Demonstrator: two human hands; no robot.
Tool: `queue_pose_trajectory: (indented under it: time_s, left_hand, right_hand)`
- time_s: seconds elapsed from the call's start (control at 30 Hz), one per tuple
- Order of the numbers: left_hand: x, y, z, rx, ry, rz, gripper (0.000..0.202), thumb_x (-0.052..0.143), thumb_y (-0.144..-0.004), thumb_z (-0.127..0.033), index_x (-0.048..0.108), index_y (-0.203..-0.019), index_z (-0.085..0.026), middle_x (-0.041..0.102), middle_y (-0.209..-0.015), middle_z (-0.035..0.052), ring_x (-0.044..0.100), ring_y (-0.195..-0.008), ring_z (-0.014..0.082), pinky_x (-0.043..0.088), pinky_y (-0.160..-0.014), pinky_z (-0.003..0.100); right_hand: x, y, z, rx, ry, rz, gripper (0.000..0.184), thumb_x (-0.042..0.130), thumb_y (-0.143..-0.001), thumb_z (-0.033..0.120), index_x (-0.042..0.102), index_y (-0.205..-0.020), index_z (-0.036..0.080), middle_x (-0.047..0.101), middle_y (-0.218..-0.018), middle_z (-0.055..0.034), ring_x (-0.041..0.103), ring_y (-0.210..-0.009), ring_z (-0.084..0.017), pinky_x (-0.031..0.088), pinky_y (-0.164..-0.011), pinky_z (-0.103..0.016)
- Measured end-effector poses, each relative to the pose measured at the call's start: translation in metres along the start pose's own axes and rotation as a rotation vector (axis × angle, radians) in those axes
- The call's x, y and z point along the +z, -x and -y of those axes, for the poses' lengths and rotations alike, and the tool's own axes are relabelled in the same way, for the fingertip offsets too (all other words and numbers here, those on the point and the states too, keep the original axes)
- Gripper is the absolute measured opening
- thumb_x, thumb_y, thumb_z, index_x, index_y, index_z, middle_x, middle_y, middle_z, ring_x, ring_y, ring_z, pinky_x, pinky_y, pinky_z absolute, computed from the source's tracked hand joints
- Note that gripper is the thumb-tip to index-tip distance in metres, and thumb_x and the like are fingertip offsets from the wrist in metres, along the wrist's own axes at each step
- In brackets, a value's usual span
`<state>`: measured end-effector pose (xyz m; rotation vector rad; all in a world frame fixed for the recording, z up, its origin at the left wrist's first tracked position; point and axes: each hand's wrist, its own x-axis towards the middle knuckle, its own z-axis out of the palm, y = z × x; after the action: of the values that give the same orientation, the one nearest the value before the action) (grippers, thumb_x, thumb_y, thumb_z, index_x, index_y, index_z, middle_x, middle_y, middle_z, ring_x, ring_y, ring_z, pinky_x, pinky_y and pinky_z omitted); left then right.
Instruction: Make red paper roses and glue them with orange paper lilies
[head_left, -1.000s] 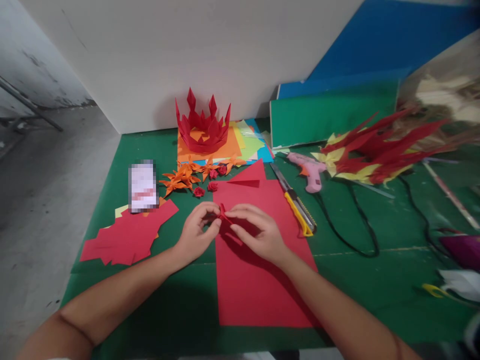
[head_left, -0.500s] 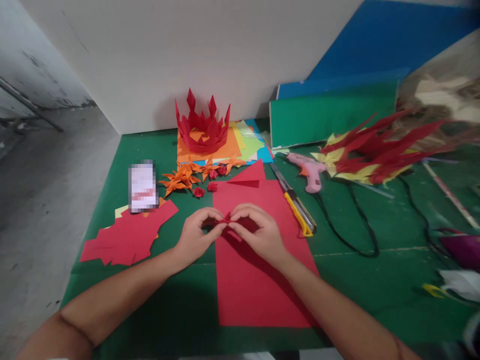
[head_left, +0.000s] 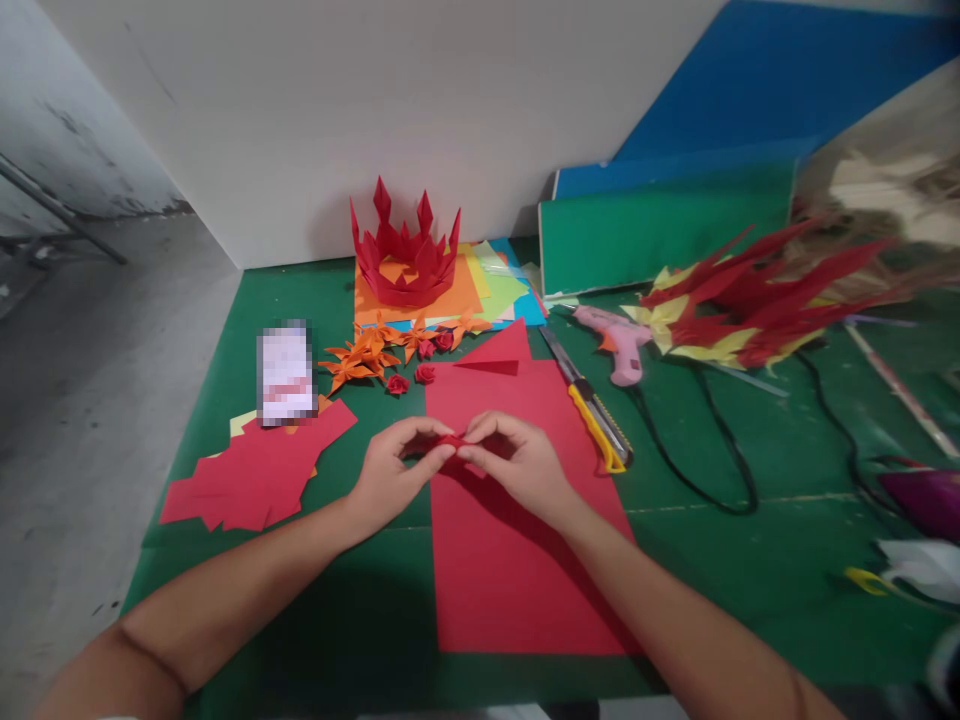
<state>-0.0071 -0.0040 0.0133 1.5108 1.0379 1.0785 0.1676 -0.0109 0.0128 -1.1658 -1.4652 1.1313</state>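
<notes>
Between my fingertips is a small folded piece of red paper (head_left: 452, 441). My left hand (head_left: 401, 462) pinches its left side with thumb and fingers. My right hand (head_left: 519, 462) grips the other side the same way, and its fingers hide part of the piece. Both hands are above a large red paper sheet (head_left: 517, 580) lying flat. At that sheet's top edge lies a folded red triangle (head_left: 499, 352). Small red paper roses (head_left: 397, 384) and orange paper flowers (head_left: 360, 358) sit just beyond my left hand.
A red paper crown (head_left: 405, 270) stands on coloured sheets (head_left: 480, 290) by the wall. Right of the red sheet are a yellow utility knife (head_left: 592, 410), a pink glue gun (head_left: 619, 345) with a black cord, and a red-and-yellow paper piece (head_left: 750, 300). Red paper strips (head_left: 255, 475) lie left.
The red piece between my fingers looks flatter; the point that stuck up from it is lower now. My right hand has shifted very slightly. Everything else on the table stays in place.
</notes>
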Motion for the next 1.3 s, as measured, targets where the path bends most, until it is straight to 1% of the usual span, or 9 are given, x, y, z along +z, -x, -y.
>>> queue_pose_trajectory:
  time_s: [0.33, 0.5, 0.63, 0.73, 0.83, 0.93, 1.03, 1.2, 1.3]
  left_hand:
    - [0.001, 0.003, -0.002, 0.007, 0.056, -0.039, 0.017, 0.065, -0.08, -0.032, 0.062, -0.071, -0.018, 0.063, -0.072, 0.0016, 0.059, -0.068, 0.0115, 0.049, -0.061, 0.022]
    - [0.003, 0.0, -0.004, -0.151, 0.16, -0.07, 0.024, 0.067, -0.078, -0.037, 0.057, -0.068, -0.017, 0.057, -0.067, -0.0016, 0.054, -0.063, 0.0093, 0.046, -0.062, 0.022]
    - [0.006, -0.004, -0.001, -0.208, 0.255, -0.071, 0.027, 0.074, -0.07, -0.036, 0.059, -0.083, -0.018, 0.06, -0.077, -0.0004, 0.058, -0.072, 0.0104, 0.047, -0.068, 0.022]
    - [0.007, -0.003, 0.003, -0.182, 0.279, -0.122, 0.034, 0.078, -0.064, -0.031, 0.054, -0.085, -0.019, 0.057, -0.078, -0.002, 0.057, -0.074, 0.0095, 0.047, -0.067, 0.02]
    - [0.006, -0.002, 0.003, -0.131, 0.187, -0.122, 0.024, 0.074, -0.068, -0.028, 0.054, -0.074, -0.018, 0.055, -0.07, -0.0035, 0.054, -0.065, 0.0081, 0.045, -0.061, 0.019]
    - [0.002, -0.001, -0.001, -0.028, 0.054, -0.1, 0.013, 0.068, -0.075, -0.023, 0.061, -0.066, -0.017, 0.061, -0.068, -0.0003, 0.057, -0.066, 0.0107, 0.046, -0.062, 0.022]
    - [-0.002, -0.002, -0.003, 0.036, 0.0, -0.088, 0.01, 0.066, -0.077, -0.02, 0.071, -0.068, -0.02, 0.068, -0.07, 0.0025, 0.062, -0.071, 0.0134, 0.049, -0.067, 0.025]
    - [0.001, -0.005, 0.0, -0.149, 0.107, -0.039, 0.011, 0.072, -0.071, -0.024, 0.076, -0.08, -0.02, 0.073, -0.087, 0.005, 0.066, -0.083, 0.0159, 0.053, -0.075, 0.027]
    - [0.003, -0.005, 0.0, -0.329, 0.274, 0.022, 0.021, 0.077, -0.065, -0.031, 0.075, -0.082, -0.017, 0.073, -0.085, 0.0044, 0.065, -0.072, 0.0138, 0.055, -0.068, 0.026]
  right_hand:
    - [0.005, 0.002, 0.006, -0.11, 0.07, 0.01, 0.017, 0.069, -0.078, 0.026, 0.057, -0.067, 0.02, 0.06, -0.069, -0.0006, 0.058, -0.065, -0.014, 0.046, -0.062, -0.028]
    - [0.008, 0.004, 0.004, 0.012, 0.032, 0.022, 0.02, 0.069, -0.076, 0.032, 0.056, -0.066, 0.02, 0.058, -0.065, 0.0006, 0.055, -0.06, -0.013, 0.045, -0.057, -0.027]
    - [0.006, 0.002, 0.002, 0.162, -0.099, 0.012, 0.025, 0.072, -0.073, 0.04, 0.056, -0.069, 0.02, 0.056, -0.065, 0.002, 0.052, -0.054, -0.011, 0.043, -0.052, -0.025]
    - [0.005, 0.001, 0.001, 0.197, -0.14, -0.015, 0.027, 0.072, -0.071, 0.042, 0.056, -0.07, 0.02, 0.056, -0.067, 0.0023, 0.051, -0.051, -0.009, 0.042, -0.049, -0.025]
    - [0.005, 0.001, 0.001, 0.187, -0.121, -0.007, 0.027, 0.071, -0.073, 0.042, 0.056, -0.072, 0.02, 0.056, -0.068, 0.0019, 0.051, -0.051, -0.01, 0.041, -0.049, -0.025]
    - [0.008, 0.003, 0.003, 0.168, -0.113, 0.0, 0.025, 0.07, -0.074, 0.041, 0.056, -0.072, 0.02, 0.057, -0.069, 0.0012, 0.052, -0.053, -0.01, 0.042, -0.05, -0.025]
    - [0.01, 0.003, 0.003, 0.16, -0.123, -0.015, 0.025, 0.07, -0.074, 0.039, 0.054, -0.073, 0.02, 0.056, -0.071, 0.001, 0.052, -0.054, -0.01, 0.041, -0.05, -0.025]
    - [0.011, 0.002, 0.002, 0.109, -0.193, -0.087, 0.026, 0.07, -0.075, 0.036, 0.05, -0.077, 0.022, 0.048, -0.066, 0.0054, 0.048, -0.055, -0.009, 0.039, -0.051, -0.022]
    - [0.01, 0.002, 0.0, 0.098, -0.182, -0.083, 0.024, 0.07, -0.076, 0.036, 0.05, -0.076, 0.022, 0.049, -0.066, 0.0049, 0.049, -0.056, -0.01, 0.042, -0.053, -0.024]
